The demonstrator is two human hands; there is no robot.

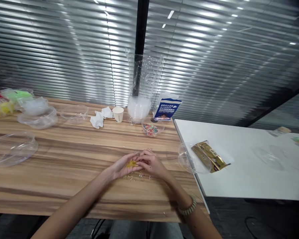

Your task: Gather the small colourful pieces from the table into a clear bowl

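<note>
Both my hands meet above the wooden table near its middle. My left hand [126, 166] is turned palm up and cupped, with a small translucent yellow piece [131, 163] lying in it; its exact kind is too small to tell. From the right, my right hand [151, 163] bends over the left, its fingers closed in a pinch at the edge of the yellow piece. What sits between those fingertips is hidden. Thin pale slivers [132, 177] lie scattered on the wood just below the hands. Behind them stands a clear bowl [153, 128] holding colourful small bits.
A paper cup [118, 114], crumpled tissues [97, 119], stacked clear bowls [139, 109] and a blue-white pouch [167, 107] line the back. Clear containers [37, 118] stand left. At right, a clear lid [194, 158] overlaps a gold packet [210, 156] beside the white table [239, 179].
</note>
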